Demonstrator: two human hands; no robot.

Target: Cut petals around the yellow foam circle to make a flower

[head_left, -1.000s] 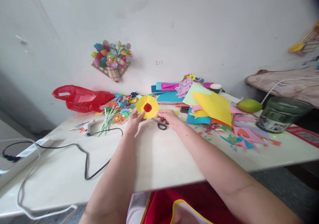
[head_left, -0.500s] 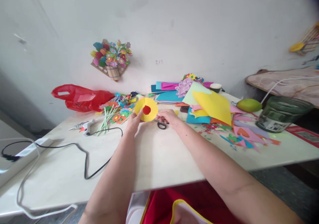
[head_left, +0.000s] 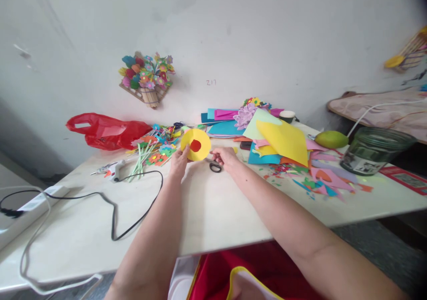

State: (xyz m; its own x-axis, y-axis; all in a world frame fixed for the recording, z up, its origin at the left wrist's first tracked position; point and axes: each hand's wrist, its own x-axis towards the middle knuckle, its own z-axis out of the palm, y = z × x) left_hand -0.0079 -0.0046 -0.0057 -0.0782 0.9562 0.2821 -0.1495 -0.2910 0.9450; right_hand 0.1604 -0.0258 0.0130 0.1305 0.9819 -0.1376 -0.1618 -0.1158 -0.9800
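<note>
My left hand [head_left: 179, 160] pinches the lower left edge of a yellow paper disc [head_left: 197, 141] with a red spot at its centre, held upright above the table. My right hand [head_left: 225, 157] rests on the table just right of the disc, fingers curled over black-handled scissors [head_left: 214, 166]; whether it grips them is hidden. Both forearms reach out from the bottom of the view.
A glue gun [head_left: 112, 170] with a black cord [head_left: 113, 211] lies at the left beside a red plastic bag [head_left: 106, 131]. Paper flowers and green sticks [head_left: 155, 146] sit behind my left hand. Coloured paper sheets [head_left: 283, 142], scraps, a green fruit [head_left: 331, 139] and a dark jar [head_left: 373, 153] fill the right.
The yellow disc has turned slightly in my left hand, so its red spot shows at a different angle. My right hand stays on the scissors.
</note>
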